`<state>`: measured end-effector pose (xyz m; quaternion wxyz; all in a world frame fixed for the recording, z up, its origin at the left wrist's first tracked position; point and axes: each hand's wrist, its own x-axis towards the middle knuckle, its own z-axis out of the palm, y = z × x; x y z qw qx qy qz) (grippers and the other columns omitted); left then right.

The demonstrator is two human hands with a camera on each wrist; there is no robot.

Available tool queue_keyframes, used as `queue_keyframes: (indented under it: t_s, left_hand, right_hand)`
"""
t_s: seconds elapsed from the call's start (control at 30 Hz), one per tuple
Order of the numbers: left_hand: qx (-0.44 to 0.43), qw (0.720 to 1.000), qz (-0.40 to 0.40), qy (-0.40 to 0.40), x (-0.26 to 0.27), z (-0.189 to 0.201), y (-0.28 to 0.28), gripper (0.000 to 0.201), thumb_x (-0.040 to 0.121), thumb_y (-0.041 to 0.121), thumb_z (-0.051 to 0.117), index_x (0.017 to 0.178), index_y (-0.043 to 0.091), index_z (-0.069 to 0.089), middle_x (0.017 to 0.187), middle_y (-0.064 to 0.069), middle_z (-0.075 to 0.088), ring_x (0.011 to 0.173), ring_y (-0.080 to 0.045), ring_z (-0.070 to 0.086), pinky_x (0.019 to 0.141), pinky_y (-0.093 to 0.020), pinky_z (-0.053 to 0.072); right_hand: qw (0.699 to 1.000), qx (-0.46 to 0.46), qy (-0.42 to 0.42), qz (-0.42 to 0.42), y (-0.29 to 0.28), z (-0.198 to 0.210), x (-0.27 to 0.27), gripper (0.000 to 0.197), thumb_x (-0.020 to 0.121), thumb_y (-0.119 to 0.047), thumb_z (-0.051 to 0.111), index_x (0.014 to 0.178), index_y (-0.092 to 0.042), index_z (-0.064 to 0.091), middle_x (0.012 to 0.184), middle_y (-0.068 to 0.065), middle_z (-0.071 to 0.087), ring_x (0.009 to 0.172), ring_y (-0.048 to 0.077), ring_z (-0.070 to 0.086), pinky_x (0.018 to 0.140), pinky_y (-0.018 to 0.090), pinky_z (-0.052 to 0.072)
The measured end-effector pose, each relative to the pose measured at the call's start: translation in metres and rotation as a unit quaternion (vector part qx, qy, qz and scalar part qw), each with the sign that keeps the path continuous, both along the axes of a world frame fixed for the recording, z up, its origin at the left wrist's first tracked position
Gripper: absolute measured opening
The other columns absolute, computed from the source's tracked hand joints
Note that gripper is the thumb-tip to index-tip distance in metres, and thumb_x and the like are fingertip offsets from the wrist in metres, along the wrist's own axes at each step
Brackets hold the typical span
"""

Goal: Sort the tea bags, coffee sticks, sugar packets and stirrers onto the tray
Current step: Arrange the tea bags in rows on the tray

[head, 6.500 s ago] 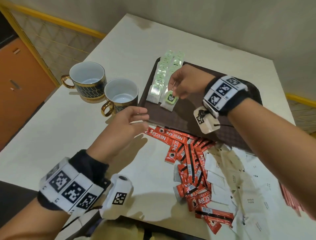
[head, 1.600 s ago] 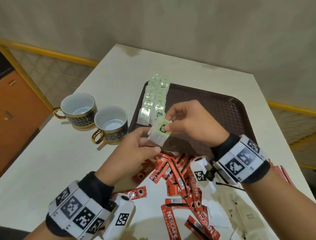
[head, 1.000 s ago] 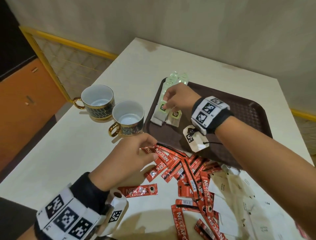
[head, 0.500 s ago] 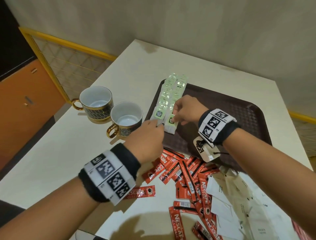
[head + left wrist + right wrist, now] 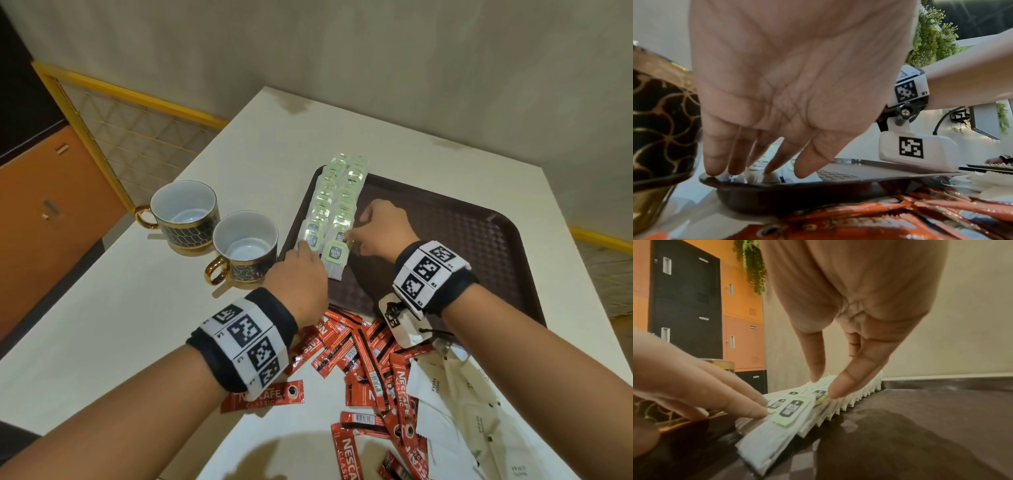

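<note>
Two rows of green-tagged tea bags (image 5: 339,205) lie along the left side of the brown tray (image 5: 479,240). The nearest tea bag (image 5: 335,255) lies flat at the near end of the right row. My left hand (image 5: 303,245) reaches over the tray's near left corner, its straight fingers (image 5: 715,162) touching the near end of the left row. My right hand (image 5: 351,236) rests thumb and forefinger (image 5: 816,369) on the right row, just behind the nearest tea bag (image 5: 777,434). Red coffee sticks (image 5: 373,363) and white sugar packets (image 5: 462,411) lie heaped on the table before the tray.
Two dark, gold-patterned cups (image 5: 185,212) (image 5: 245,245) stand on the table just left of the tray, close to my left hand. One coffee stick (image 5: 263,397) lies apart under my left wrist. The tray's middle and right are bare. A wall runs behind the table.
The tea bag that both hands held now lies at the near end of the right row. My left hand has come forward from the coffee sticks to the left row.
</note>
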<state>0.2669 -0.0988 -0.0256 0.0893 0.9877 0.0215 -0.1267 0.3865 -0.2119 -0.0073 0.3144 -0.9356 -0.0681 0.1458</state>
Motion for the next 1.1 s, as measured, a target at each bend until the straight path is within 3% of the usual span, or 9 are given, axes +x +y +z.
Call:
queue_keyframes:
  t_s: [0.1, 0.2, 0.3, 0.47, 0.6, 0.73, 0.8, 0.9, 1.1]
  left_hand:
    - [-0.009, 1.0, -0.009, -0.003, 0.001, 0.001, 0.0, 0.055, 0.095, 0.019, 0.048, 0.144, 0.004, 0.027, 0.147, -0.017, 0.027, 0.128, -0.03, 0.041, 0.1, -0.04, 0.046]
    - [-0.036, 0.999, -0.016, -0.017, 0.001, 0.003, 0.001, 0.05, 0.095, 0.019, 0.048, 0.14, 0.004, 0.031, 0.141, -0.016, 0.034, 0.126, -0.03, 0.042, 0.101, -0.04, 0.045]
    - [-0.052, 0.998, -0.02, -0.026, 0.001, 0.003, 0.002, 0.042, 0.094, 0.017, 0.048, 0.133, 0.004, 0.036, 0.134, -0.015, 0.04, 0.121, -0.029, 0.045, 0.099, -0.039, 0.045]
    - [-0.087, 0.996, -0.013, -0.02, 0.002, 0.009, 0.003, 0.039, 0.094, 0.016, 0.048, 0.13, 0.004, 0.039, 0.132, -0.016, 0.043, 0.12, -0.03, 0.044, 0.099, -0.039, 0.044]
    - [-0.128, 0.989, 0.023, -0.066, 0.027, 0.049, 0.003, 0.029, 0.093, 0.013, 0.047, 0.12, 0.002, 0.047, 0.123, -0.017, 0.05, 0.109, -0.031, 0.05, 0.083, -0.033, 0.039]
    - [-0.147, 0.98, 0.077, -0.113, 0.085, 0.108, 0.011, 0.014, 0.092, 0.003, 0.04, 0.102, 0.004, 0.049, 0.102, -0.014, 0.05, 0.097, -0.031, 0.051, 0.078, -0.033, 0.039]
    - [-0.131, 0.98, 0.088, -0.125, 0.121, 0.122, 0.02, 0.013, 0.092, 0.002, 0.04, 0.099, 0.004, 0.052, 0.107, -0.015, 0.056, 0.103, -0.034, 0.056, 0.081, -0.035, 0.044]
    - [-0.062, 0.991, 0.072, -0.098, 0.169, 0.112, 0.033, 0.025, 0.092, 0.002, 0.047, 0.112, -0.001, 0.063, 0.119, -0.018, 0.063, 0.108, -0.035, 0.06, 0.088, -0.037, 0.05]
    - [0.058, 0.998, -0.011, 0.017, 0.221, 0.075, 0.053, 0.033, 0.087, 0.016, 0.071, 0.118, 0.006, 0.066, 0.117, -0.013, 0.067, 0.105, -0.03, 0.064, 0.087, -0.034, 0.051]
  right_hand:
    - [0.998, -0.025, 0.052, 0.007, 0.002, -0.006, -0.005, 0.029, 0.075, -0.008, 0.078, 0.09, -0.005, 0.054, 0.102, 0.02, 0.066, 0.089, 0.033, 0.069, 0.078, 0.05, 0.059]
    - [0.998, -0.012, 0.058, 0.021, 0.005, -0.009, -0.005, 0.028, 0.075, -0.003, 0.077, 0.085, -0.007, 0.05, 0.103, 0.02, 0.065, 0.091, 0.031, 0.068, 0.08, 0.047, 0.058]
    - [0.998, 0.027, 0.064, 0.0, 0.004, -0.012, 0.0, 0.025, 0.082, -0.002, 0.069, 0.074, -0.013, 0.048, 0.097, 0.017, 0.063, 0.082, 0.024, 0.065, 0.076, 0.037, 0.06]
    - [0.997, 0.044, 0.069, -0.009, 0.001, -0.012, 0.005, 0.023, 0.082, -0.001, 0.068, 0.072, -0.012, 0.051, 0.093, 0.019, 0.065, 0.084, 0.029, 0.068, 0.077, 0.04, 0.06]
    - [0.998, 0.033, 0.033, -0.03, -0.008, 0.002, 0.028, 0.031, 0.084, -0.002, 0.065, 0.066, -0.019, 0.047, 0.094, 0.016, 0.06, 0.1, 0.038, 0.065, 0.088, 0.046, 0.055]
    - [0.988, 0.099, 0.034, -0.112, -0.014, 0.012, 0.063, 0.018, 0.08, 0.002, 0.068, 0.071, -0.009, 0.059, 0.097, 0.022, 0.068, 0.077, 0.03, 0.062, 0.08, 0.05, 0.059]
    - [0.99, 0.096, 0.007, -0.105, -0.012, 0.014, 0.077, 0.013, 0.077, 0.004, 0.068, 0.07, -0.006, 0.065, 0.092, 0.022, 0.071, 0.079, 0.032, 0.068, 0.078, 0.05, 0.059]
    - [0.995, 0.068, -0.053, -0.053, -0.004, 0.015, 0.087, 0.011, 0.083, 0.0, 0.061, 0.081, -0.004, 0.072, 0.088, 0.019, 0.072, 0.08, 0.033, 0.069, 0.075, 0.042, 0.06]
    - [0.994, -0.036, -0.087, 0.056, 0.007, 0.003, 0.115, 0.018, 0.086, -0.013, 0.068, 0.104, -0.011, 0.071, 0.105, 0.011, 0.067, 0.087, 0.023, 0.062, 0.076, 0.026, 0.046]
